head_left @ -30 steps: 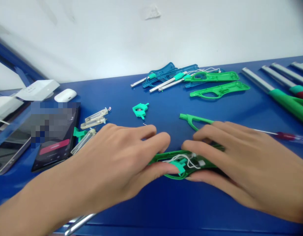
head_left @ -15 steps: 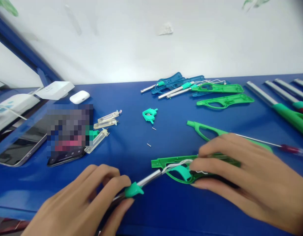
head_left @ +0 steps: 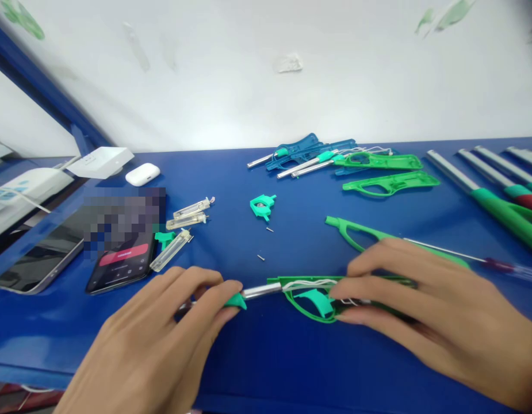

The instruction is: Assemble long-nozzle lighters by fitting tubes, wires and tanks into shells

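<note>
My left hand [head_left: 175, 328] pinches the teal collar [head_left: 237, 301] on a metal lighter tube [head_left: 262, 290]. The tube's right end meets the tip of a green lighter handle half [head_left: 287, 282]. White wires [head_left: 311, 283] run from the tube into that half, along its upper edge. A teal trigger [head_left: 316, 301] sits in the loop of the half. My right hand [head_left: 416, 305] grips the handle half, its fingertips by the wires and trigger; the hand hides the rear part. Just behind my right hand lie another green half [head_left: 360, 233] and a screwdriver [head_left: 498, 265].
Two small screws [head_left: 261, 257] and a teal part [head_left: 262, 207] lie mid-table. Clear lighter tanks [head_left: 173, 249] rest by the phones [head_left: 123, 267] at left, near a white earbud case [head_left: 142, 174]. Blue and green lighter halves [head_left: 386, 184] lie behind; whole lighters [head_left: 498, 213] at right.
My left hand has raised the tube and brought it level, in line with the green half's tip. The wires now lie closer along the half. My right hand has kept its grip.
</note>
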The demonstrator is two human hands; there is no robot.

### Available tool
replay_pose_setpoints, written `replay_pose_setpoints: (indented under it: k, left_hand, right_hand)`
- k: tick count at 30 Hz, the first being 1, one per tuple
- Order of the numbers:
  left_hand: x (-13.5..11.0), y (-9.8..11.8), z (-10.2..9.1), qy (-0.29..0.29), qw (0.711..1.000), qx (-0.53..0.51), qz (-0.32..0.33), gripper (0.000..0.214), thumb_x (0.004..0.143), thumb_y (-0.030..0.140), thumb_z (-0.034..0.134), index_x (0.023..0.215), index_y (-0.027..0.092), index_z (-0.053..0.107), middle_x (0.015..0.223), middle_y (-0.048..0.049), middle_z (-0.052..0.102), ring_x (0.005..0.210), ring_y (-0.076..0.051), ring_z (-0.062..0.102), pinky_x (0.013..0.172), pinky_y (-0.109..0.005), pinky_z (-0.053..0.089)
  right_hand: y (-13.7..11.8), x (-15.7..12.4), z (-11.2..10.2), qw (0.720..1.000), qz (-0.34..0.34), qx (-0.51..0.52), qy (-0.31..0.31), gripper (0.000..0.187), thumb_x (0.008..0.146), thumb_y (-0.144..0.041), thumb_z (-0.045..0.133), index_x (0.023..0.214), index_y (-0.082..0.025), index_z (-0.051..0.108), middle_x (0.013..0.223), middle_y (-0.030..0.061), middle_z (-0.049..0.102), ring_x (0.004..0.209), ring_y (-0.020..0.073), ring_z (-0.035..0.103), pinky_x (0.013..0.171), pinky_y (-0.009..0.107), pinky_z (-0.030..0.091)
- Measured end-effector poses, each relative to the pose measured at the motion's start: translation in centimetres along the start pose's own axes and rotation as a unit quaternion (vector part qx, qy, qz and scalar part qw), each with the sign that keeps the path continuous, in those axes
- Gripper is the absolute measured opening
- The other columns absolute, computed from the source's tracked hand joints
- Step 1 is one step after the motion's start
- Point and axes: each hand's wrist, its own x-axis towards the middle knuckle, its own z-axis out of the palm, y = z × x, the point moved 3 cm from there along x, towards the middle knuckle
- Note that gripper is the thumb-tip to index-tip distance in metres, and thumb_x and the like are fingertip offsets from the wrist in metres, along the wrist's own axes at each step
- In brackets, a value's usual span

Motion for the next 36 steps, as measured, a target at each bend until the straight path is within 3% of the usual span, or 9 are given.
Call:
replay_pose_setpoints:
  k: [4,8,11,14,18,20,28,36]
  left_hand:
    - [2.1,-0.4,0.3,0.001,0.999,0.044,0.016,0.025,0.125,0.021,0.044,0.137,0.028,0.065,0.128,-0.0070,0.072,0.113,-0.030,0.066,0.099,-0.046,0.048]
    - [3.5,-0.2,0.6,-0.008,0.999,0.026,0.033,0.023,0.123,0.021,0.049,0.139,0.026,0.064,0.127,-0.0079,0.073,0.116,-0.032,0.067,0.104,-0.048,0.051]
    - [3.8,1.0,-0.1,0.037,0.999,0.002,0.021,0.023,0.123,0.022,0.055,0.142,0.027,0.066,0.136,-0.0056,0.071,0.127,-0.027,0.066,0.115,-0.043,0.049]
    - [4.4,2.6,-0.2,0.032,0.997,-0.062,0.030,0.022,0.118,0.012,0.059,0.130,0.028,0.068,0.134,-0.0045,0.070,0.124,-0.023,0.064,0.109,-0.038,0.056]
    - [5.3,4.4,0.9,-0.034,0.994,-0.061,0.089,0.036,0.100,-0.004,0.055,0.115,0.022,0.074,0.131,-0.0118,0.075,0.120,-0.032,0.065,0.100,-0.048,0.065]
    - [5.7,4.8,1.5,-0.036,0.993,-0.041,0.100,0.039,0.092,-0.008,0.056,0.112,0.019,0.077,0.128,-0.0146,0.077,0.117,-0.034,0.067,0.100,-0.052,0.067]
    - [6.3,4.7,2.2,-0.006,0.995,-0.062,0.076,0.026,0.107,-0.001,0.060,0.116,0.018,0.076,0.120,-0.0123,0.074,0.109,-0.032,0.065,0.089,-0.050,0.068]
    - [6.0,5.1,2.7,-0.002,0.994,-0.079,0.068,0.021,0.115,0.003,0.055,0.112,0.020,0.067,0.115,-0.0093,0.070,0.101,-0.029,0.063,0.082,-0.048,0.062]
  right_hand:
    - [0.3,0.4,0.1,1.000,-0.009,0.006,0.005,0.016,0.124,-0.031,0.056,0.130,-0.030,0.071,0.116,0.0016,0.075,0.097,0.0198,0.077,0.086,0.040,0.061]
    - [0.1,0.6,-0.2,1.000,-0.010,0.012,0.016,0.015,0.123,-0.032,0.059,0.132,-0.031,0.071,0.114,0.0004,0.076,0.096,0.0183,0.077,0.087,0.038,0.062]
    - [-0.1,0.3,-0.5,0.999,0.012,0.025,0.017,0.018,0.119,-0.032,0.064,0.136,-0.032,0.070,0.115,0.0019,0.078,0.099,0.0218,0.080,0.085,0.039,0.065]
    - [0.1,0.0,-1.1,0.998,0.051,0.025,0.033,0.011,0.116,-0.037,0.067,0.125,-0.032,0.070,0.114,0.0053,0.079,0.101,0.0284,0.081,0.083,0.044,0.068]
    - [0.2,0.3,-1.8,1.000,0.018,0.005,0.024,0.006,0.116,-0.035,0.067,0.119,-0.031,0.071,0.110,0.0049,0.079,0.094,0.0261,0.080,0.082,0.043,0.067]
    - [0.2,0.5,-2.0,1.000,0.006,0.002,0.028,0.007,0.116,-0.031,0.065,0.118,-0.030,0.072,0.108,0.0044,0.079,0.091,0.0241,0.080,0.081,0.041,0.066]
    - [0.5,0.8,-1.8,1.000,-0.003,0.001,0.024,0.011,0.119,-0.029,0.061,0.121,-0.029,0.072,0.108,0.0012,0.079,0.091,0.0189,0.081,0.083,0.035,0.061]
    - [0.7,0.1,-1.0,1.000,0.004,0.003,0.014,0.018,0.122,-0.028,0.061,0.127,-0.031,0.078,0.116,0.0012,0.080,0.094,0.0196,0.080,0.085,0.039,0.059]
